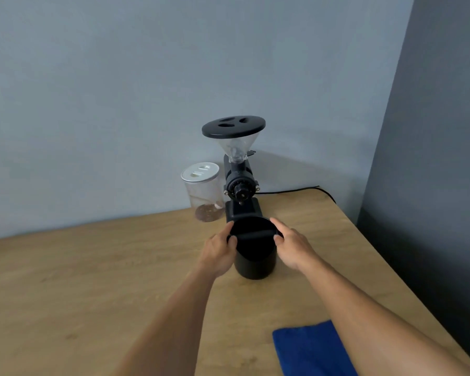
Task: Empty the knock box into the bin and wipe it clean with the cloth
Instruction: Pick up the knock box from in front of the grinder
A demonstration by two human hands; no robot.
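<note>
While both hands are closing on the knock box [255,256] at centre, left hand [219,253] and right hand [292,246] fingers are curling around its rim; lifting level is advisable. Cloth [310,348] is lying at 5 o'clock on the wooden counter [92,280]; grinder [240,183] is standing at 12 against a blue-grey wall. No bin is showing.

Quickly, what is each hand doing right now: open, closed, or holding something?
Left hand: closed on the left side of the knock box, at the rim.
Right hand: closed on the right side of the same knock box.
</note>
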